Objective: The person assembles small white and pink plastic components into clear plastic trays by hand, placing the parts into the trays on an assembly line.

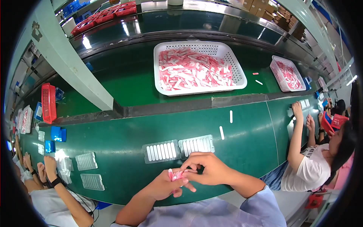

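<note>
In front of my body, my left hand [164, 186] is closed around a small bunch of pink-and-white strips [176, 175], flat with rounded ends like mini nail files. My right hand [206, 166] meets it from the right, thumb and forefinger bent together at the bunch; what lies between those fingertips is hidden. Just beyond my hands is a clear plastic tray [161, 152] with a row of white strips in its slots. Touching it on the right, a second clear tray [207, 143] also holds strips, its near edge partly covered by my right hand.
Two loose white strips [222, 132] lie right of the trays. A large white basket [162, 90] full of strips stands beyond the dark ledge [181, 105]. Clear trays [86, 162] lie at left. Co-workers sit on both sides, one person's arm [297, 136] at right.
</note>
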`<state>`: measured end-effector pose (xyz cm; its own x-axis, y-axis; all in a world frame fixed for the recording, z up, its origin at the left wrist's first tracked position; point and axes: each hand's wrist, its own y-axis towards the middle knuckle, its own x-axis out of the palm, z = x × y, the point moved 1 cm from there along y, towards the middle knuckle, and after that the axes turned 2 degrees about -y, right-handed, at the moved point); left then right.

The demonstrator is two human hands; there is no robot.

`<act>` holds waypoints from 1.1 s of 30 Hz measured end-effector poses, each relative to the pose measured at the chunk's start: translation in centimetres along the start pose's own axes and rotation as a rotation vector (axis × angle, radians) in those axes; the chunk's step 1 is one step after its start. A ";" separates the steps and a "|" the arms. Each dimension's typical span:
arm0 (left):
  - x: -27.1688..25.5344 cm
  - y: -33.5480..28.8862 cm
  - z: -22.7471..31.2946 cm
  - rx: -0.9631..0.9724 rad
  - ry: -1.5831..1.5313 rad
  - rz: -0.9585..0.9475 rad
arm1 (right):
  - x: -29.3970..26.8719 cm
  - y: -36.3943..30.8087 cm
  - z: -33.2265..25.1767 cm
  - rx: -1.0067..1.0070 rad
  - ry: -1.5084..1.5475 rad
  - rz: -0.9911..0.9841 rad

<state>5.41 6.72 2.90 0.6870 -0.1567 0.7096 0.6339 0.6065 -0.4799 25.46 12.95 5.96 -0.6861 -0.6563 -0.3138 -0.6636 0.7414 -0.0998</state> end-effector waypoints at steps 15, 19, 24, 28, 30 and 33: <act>-1.6 -0.1 0.3 0.093 0.027 0.205 | -2.6 -1.9 5.5 -0.310 -0.904 0.358; -2.0 -0.1 -0.2 0.102 -0.074 0.145 | -3.4 -1.6 6.6 -0.275 -0.803 0.394; -2.3 -0.6 -0.5 0.103 -0.117 0.099 | -4.4 -1.4 5.8 -0.291 -0.749 0.272; -2.5 -1.2 -0.5 0.094 -0.076 0.059 | -5.0 -1.2 6.7 -0.304 -0.691 0.232; -2.5 -1.4 -0.4 0.089 -0.057 0.053 | -4.5 -1.1 7.2 -0.287 -0.616 0.214; -2.4 -1.5 -0.3 0.090 -0.029 0.028 | -1.9 0.1 7.0 -0.317 -0.627 0.165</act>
<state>2.97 5.94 1.75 0.6927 -0.1166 0.7118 0.5791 0.6781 -0.4525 28.80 15.22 -0.09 -0.5474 -0.2649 -0.7938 -0.6862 0.6851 0.2446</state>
